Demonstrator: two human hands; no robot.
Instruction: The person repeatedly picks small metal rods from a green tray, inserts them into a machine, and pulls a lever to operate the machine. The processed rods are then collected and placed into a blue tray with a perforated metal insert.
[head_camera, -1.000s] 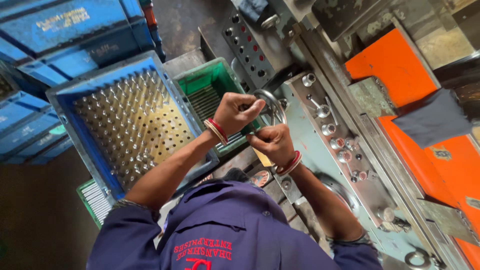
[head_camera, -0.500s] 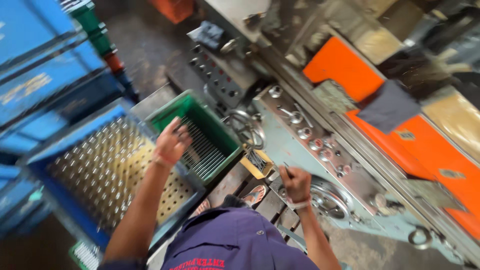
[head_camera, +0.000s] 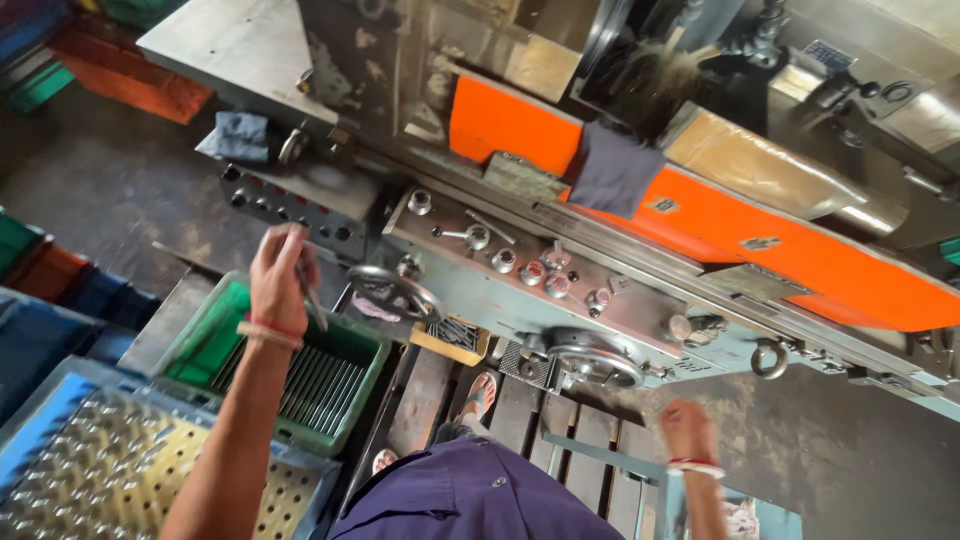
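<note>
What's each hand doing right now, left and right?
Left hand: closed on a thin grey metal rod, above the green plastic crate.
Right hand: blurred fist, holding nothing visible; cannot tell for sure.

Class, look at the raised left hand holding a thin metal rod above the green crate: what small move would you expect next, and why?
Probably the left hand carries the thin metal rod rightward toward the machine. The rod is lifted clear of the green crate of similar rods, and the hand is already near the handwheel. The right hand hangs low, apparently empty.
</note>
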